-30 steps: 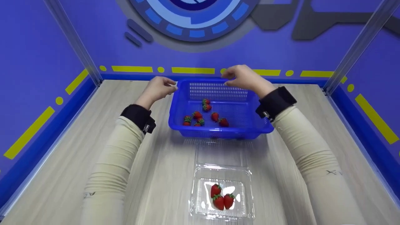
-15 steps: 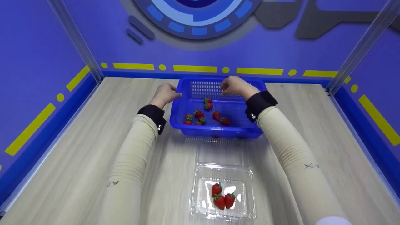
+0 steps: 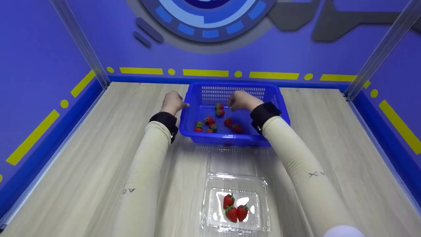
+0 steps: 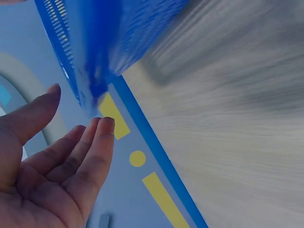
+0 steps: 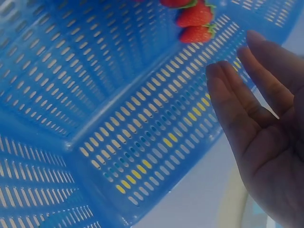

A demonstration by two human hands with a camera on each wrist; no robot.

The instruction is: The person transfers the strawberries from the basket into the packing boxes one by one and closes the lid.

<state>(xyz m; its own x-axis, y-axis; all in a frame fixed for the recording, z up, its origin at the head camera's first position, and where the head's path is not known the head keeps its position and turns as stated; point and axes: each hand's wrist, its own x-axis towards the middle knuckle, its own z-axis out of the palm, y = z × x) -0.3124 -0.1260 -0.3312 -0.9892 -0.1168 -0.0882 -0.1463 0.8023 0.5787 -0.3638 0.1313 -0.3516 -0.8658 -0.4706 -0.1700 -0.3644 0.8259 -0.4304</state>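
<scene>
A blue plastic basket (image 3: pixel 230 135) with slotted walls stands at the back of the table, several strawberries (image 3: pixel 210 120) lying on its floor. My left hand (image 3: pixel 172 102) is at the basket's left rim; in the left wrist view its fingers (image 4: pixel 97 156) are spread from the thumb, with nothing held. Over the basket's inside hovers my right hand (image 3: pixel 241 100), near two strawberries (image 5: pixel 195 23) by the back wall. Its fingers are loosely bent and hold nothing in the right wrist view. A clear plastic clamshell box (image 3: pixel 205 210) sits in front, with three strawberries (image 3: pixel 231 214) in it.
The box's clear lid (image 3: pixel 232 163) lies folded back toward the basket. Blue panels (image 3: pixel 210 59) with yellow marks enclose the wooden table (image 3: pixel 98 148) at the back and both sides.
My right hand has come down and to the left, from above the back rim into the basket. My left hand has shifted slightly right and lower along the left rim. The strawberries stay put.
</scene>
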